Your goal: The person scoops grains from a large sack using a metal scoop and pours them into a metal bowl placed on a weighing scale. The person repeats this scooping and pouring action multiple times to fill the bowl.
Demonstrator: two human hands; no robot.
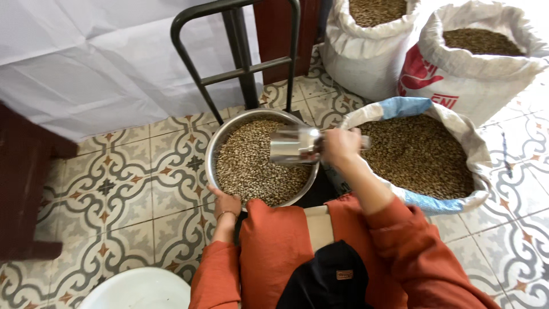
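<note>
Near sack [457,123]: open, white with blue rim patches, on floor at right.
Rear-left sack [360,51]: white, open, rim rolled.
Rear-right sack [457,80]: white, red print, touching its neighbour.

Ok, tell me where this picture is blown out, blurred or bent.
Head view: the sacks at top right and the white sheet are overexposed; the scoop glares and smears with motion blur, as does the right hand; the left hand on the bowl is sharp; floor tile lines curve toward the edges.
</note>
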